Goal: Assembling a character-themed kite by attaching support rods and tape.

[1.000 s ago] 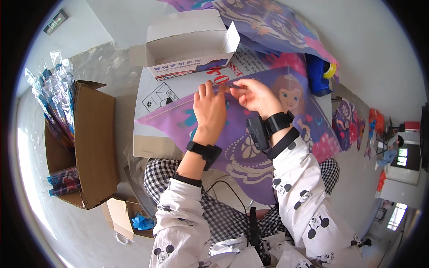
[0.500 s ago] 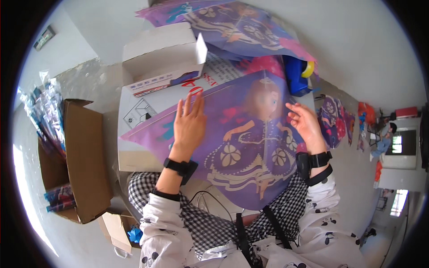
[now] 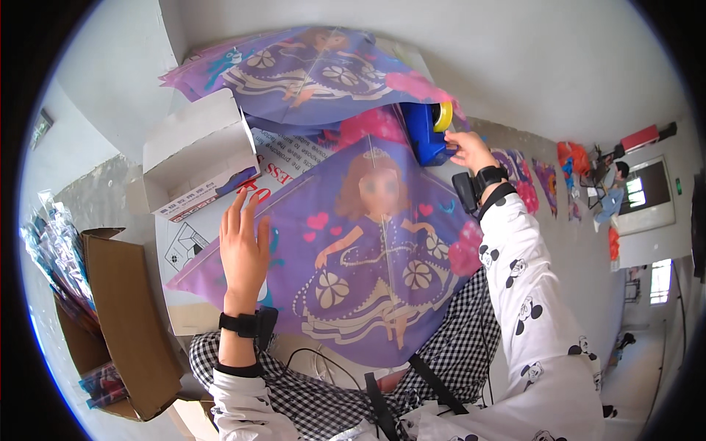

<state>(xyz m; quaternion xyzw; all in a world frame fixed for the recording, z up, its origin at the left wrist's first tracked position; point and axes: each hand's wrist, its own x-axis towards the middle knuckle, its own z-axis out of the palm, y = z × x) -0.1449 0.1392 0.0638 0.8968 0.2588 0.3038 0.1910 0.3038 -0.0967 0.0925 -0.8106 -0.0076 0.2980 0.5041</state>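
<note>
A purple kite [image 3: 346, 242] printed with a princess figure lies spread over a white carton and my lap. Flat on its left part rests my left hand [image 3: 244, 246], fingers stretched out and holding nothing. At the kite's far right corner stands a blue tape dispenser [image 3: 421, 136] with a yellow-cored tape roll [image 3: 442, 116]. My right hand [image 3: 471, 151] is at the dispenser's front end, thumb and fingertips closed in a pinch on the tape there. The strip between them is too small to make out clearly.
An open white box [image 3: 202, 165] sits on the carton [image 3: 193, 312], left of the kite. More printed kites [image 3: 316, 73] are piled behind. A brown cardboard box [image 3: 136, 316] with plastic-wrapped packages [image 3: 62, 253] stands on the left. Another person [image 3: 612, 192] is far right.
My right hand has gone from above the kite's right side out to the tape dispenser and closed there. My left hand stays on the kite. The view has shifted.
</note>
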